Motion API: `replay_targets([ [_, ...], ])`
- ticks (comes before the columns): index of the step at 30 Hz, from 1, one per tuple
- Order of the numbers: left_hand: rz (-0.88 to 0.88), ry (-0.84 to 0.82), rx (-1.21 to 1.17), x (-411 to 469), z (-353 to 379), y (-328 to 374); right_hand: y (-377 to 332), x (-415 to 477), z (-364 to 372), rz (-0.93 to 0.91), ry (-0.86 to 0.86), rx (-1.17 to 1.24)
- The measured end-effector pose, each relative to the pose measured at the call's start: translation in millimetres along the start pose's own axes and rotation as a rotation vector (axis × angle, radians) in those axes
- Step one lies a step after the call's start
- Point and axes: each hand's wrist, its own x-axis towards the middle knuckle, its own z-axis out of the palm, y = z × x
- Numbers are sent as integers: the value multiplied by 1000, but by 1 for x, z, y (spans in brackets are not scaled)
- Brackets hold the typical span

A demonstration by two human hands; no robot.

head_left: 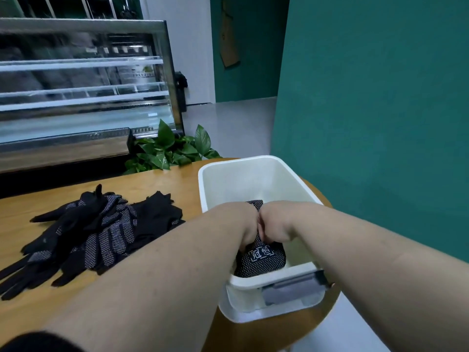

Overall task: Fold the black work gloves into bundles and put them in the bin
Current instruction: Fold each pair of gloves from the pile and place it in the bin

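Head view of the placing step. Both hands reached down into the white bin (pixel 256 171), which stood at the right edge of the round wooden table (pixel 162 179). The left hand (pixel 241 219) and right hand (pixel 275 222) met knuckle to knuckle over a folded bundle (pixel 261 259) of black dotted glove fabric with a white printed label. The fingers (pixel 247 243) of both hands were curled downward and closed on the upper part of the bundle; the fingertips themselves were hidden behind the fabric and the backs of the hands, so the exact pinch could not be told. The bundle sat low inside the bin, toward its near wall, apparently on or just above the floor. A second patch of dotted fabric (pixel 255 204) showed beyond the hands; whether it belonged to the same bundle or to another one could not be told.

Progress, as judged from the layout: at least one bundle was in the bin and about to be let go. A loose pile of gloves (pixel 94 232) lay flat and unfolded on the table to the left of the bin, just beside the left forearm, several layers deep, fingers splayed toward the near-left edge. Most of the work therefore appeared to remain: each of these gloves was yet to be folded and carried across. A potted plant (pixel 170 148) and a glass display case (pixel 83 90) stood behind the table, apart from the work
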Motion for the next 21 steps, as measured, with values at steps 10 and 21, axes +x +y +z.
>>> replay_targets([
  [10, -77, 72, -76, 5, 1, -2, 2, 11, 10, 114, -34, 213],
  [21, -116, 56, -58, 1, 0, -2, 1, 12, 10, 206, -66, 331],
])
